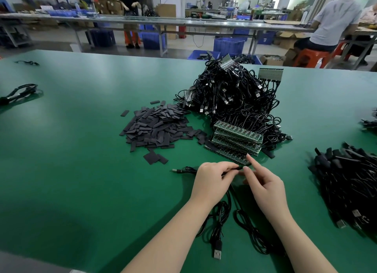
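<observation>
Left hand (212,181) pinches a black cable (239,167) near the counter's (81,150) front edge. Right hand (264,188) touches its tip, index straight, grip unclear. Circuit boards (236,138) lie just beyond.

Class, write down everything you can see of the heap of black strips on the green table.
The heap of black strips is a pile of short, flat, matte rectangles, rubbery-looking, lying criss-cross on the green table. A few strays lie apart around its edge. Its right side meets the cable pile.
</observation>
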Motion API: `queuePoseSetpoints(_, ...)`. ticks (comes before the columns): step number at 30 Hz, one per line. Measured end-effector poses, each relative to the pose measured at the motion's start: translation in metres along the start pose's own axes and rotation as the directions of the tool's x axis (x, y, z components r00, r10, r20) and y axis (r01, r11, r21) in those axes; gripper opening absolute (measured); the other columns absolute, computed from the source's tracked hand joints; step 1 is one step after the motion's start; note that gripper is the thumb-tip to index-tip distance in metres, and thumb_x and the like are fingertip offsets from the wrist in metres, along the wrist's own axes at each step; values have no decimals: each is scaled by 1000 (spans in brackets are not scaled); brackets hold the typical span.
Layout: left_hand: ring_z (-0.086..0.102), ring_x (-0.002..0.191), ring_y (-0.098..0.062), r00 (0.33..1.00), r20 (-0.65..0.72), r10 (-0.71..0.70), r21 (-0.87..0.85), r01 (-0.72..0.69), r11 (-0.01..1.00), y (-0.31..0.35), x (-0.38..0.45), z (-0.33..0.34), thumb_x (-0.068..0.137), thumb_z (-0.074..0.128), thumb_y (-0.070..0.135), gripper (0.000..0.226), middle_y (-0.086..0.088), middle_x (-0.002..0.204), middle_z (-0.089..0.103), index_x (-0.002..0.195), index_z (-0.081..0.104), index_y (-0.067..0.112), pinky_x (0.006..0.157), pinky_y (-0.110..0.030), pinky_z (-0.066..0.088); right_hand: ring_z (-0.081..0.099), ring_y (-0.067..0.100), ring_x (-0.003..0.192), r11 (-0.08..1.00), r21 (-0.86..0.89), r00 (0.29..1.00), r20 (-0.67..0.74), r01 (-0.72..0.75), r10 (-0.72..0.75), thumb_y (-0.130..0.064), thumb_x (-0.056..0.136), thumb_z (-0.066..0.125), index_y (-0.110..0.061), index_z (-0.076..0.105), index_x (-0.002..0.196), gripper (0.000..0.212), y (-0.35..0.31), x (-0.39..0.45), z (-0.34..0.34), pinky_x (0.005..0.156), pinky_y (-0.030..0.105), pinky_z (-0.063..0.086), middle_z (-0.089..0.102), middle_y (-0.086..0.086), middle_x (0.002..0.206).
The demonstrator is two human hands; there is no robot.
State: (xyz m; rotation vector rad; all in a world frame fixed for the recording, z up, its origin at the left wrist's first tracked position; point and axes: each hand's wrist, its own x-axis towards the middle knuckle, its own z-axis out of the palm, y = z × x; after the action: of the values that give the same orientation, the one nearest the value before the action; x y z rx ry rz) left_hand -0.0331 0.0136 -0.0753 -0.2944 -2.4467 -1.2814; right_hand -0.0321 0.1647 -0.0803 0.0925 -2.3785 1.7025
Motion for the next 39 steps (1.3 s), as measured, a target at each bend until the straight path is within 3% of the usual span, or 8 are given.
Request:
queuePoseSetpoints(7,64,87,-5,999,48,7,47,-10,999,-3,-1,0,86,67,36,21,14,92,73,106,71,32,90,-31,49,55,3,57,993,114,999,37,-37,33,-23,89,72,-30,75,70,21,0,5,-3,55,16,43,70,-1,66)
queuePoseSetpoints(12,56,102,0,998,53,36,238,-48,970,-6,2,3,86,63,53,31,21,105,70,112,70,37,99,-26,32,66,6,62,927,363,970,-173,-98,170,-27,91,68,-11,73,74,24,2,8,-13,60,12,50,74,3,70)
queuePoseSetpoints(18,60,95,-3,997,30,66,216,-71,974,-8,2,3,88,63,45,26,18,100,71,111,71,38,96,-31,39,70,4,84,995,91,998,52,-29,24,-14,90,71,-29,78,84,18,-4,2,-3,76,14,52,77,-12,90)
queuePoseSetpoints(23,41,115,8,1000,2,-15,189,15,982,-8,3,2,91,54,56,53,27,125,52,139,49,35,102,-24,28,69,17,106,792,597,956,-139,-126,257,-33,90,62,-18,69,91,17,-18,13,-36,92,36,52,76,0,104)
queuePoseSetpoints(26,49,120,0,999,-10,-34,176,35,984,-9,2,3,97,47,49,45,19,129,58,138,51,32,106,-29,33,72,13,83,672,739,906,-318,52,280,-39,88,62,-23,62,87,16,-40,25,-86,87,35,55,75,-5,82)
queuePoseSetpoints(31,54,89,0,999,-24,-47,153,50,987,-5,3,4,99,48,38,35,25,110,62,132,57,30,94,-37,45,68,16,69,966,-247,780,-618,-71,-101,-53,93,58,-29,73,103,30,-44,36,-171,67,37,59,73,-6,79)
queuePoseSetpoints(34,56,94,0,996,-20,-90,142,92,986,-7,4,3,99,50,34,34,31,100,55,132,57,29,94,-37,47,61,40,87,620,-724,844,-505,-301,-180,-31,101,51,-14,73,112,30,-23,50,-191,70,44,53,70,17,96)
queuePoseSetpoints(39,57,91,7,985,53,-165,128,157,979,-10,3,4,97,51,30,34,29,104,60,130,57,34,84,-25,51,37,33,120,59,-914,912,-392,-401,124,-33,105,31,-18,63,115,37,-7,63,-178,93,40,33,57,10,128)
